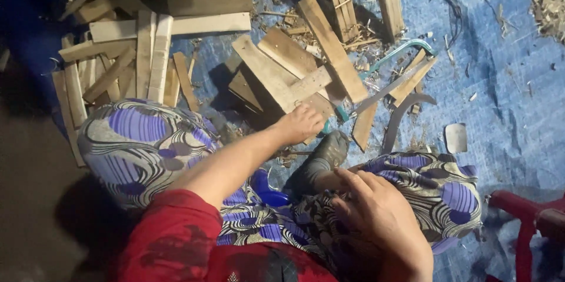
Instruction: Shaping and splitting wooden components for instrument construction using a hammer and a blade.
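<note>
Wooden board [282, 76] is lying on the blue tarp [506, 111] at 12 o'clock from the left hand [300, 123], whose fingers are curling onto its edge. Hacksaw [382, 76] is resting at 2 o'clock. Right hand [376, 217] is lying spread on the knee.

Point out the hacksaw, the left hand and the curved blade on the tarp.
hacksaw [393, 86], head view, on its straight blade.
left hand [300, 123], head view, on the back of the hand.
curved blade [400, 118], head view, on its dark arc.
</note>
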